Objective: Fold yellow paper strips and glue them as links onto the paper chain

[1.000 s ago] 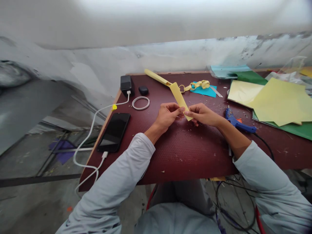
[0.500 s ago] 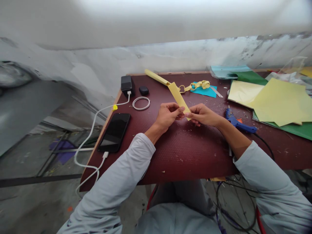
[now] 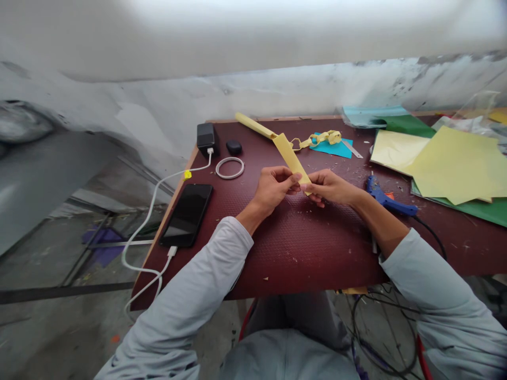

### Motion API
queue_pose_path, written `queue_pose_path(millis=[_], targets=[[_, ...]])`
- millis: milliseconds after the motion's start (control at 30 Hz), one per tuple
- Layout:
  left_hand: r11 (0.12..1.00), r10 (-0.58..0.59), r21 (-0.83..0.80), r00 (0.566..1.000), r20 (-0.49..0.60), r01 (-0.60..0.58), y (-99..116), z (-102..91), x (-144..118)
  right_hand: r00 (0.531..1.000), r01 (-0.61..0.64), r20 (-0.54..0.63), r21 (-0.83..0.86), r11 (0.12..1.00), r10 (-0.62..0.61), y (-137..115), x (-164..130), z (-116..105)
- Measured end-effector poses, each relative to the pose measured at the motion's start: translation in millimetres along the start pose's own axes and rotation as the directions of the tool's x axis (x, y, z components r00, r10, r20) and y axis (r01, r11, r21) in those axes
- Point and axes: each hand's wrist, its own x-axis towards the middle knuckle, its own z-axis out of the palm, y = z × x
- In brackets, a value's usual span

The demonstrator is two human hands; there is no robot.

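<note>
A flat yellow paper strip (image 3: 290,156) slants up and left from between my hands. My left hand (image 3: 274,186) pinches its left edge near the lower end, with thumb and fingers closed. On the other side, my right hand (image 3: 328,187) grips the same lower end between thumb and fingers. Beyond the strip's upper end lies a rolled yellow paper (image 3: 255,125). A yellow paper chain (image 3: 317,140) rests partly on a blue paper piece (image 3: 336,150), beside a thin metal blade (image 3: 352,149).
A blue glue gun (image 3: 388,202) lies right of my right hand, near yellow sheets (image 3: 455,163). On the left are a phone (image 3: 187,215), a black charger (image 3: 206,137), a white cable (image 3: 152,198), a small black case (image 3: 233,147) and a pale ring (image 3: 230,168). The dark red table (image 3: 309,258) carries paper scraps.
Almost nothing differs. Both hands keep their hold on the paper strip, with only a tiny shift of the right fingers.
</note>
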Motion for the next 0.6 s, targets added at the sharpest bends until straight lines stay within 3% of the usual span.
queue_pose_path(millis=[167, 367, 600], targets=[[1.000, -0.002, -0.015, 1.000, -0.018, 0.002, -1.3, -2.7, 1.7, 0.999, 0.011, 0.035, -0.022, 1.000, -0.011, 1.9, -1.0, -0.6], [0.989, -0.118, -0.078, 0.986, 0.114, 0.128, -3.2, -1.1, -2.2, 1.000, 0.026, 0.006, -0.003, 1.000, -0.026, 2.7, -0.7, -2.1], [0.975, -0.132, -0.176, 0.990, 0.041, 0.137, 3.3, 3.5, -1.9, 0.999, 0.015, 0.028, 0.020, 1.000, -0.016, 1.5, -1.0, -2.2]])
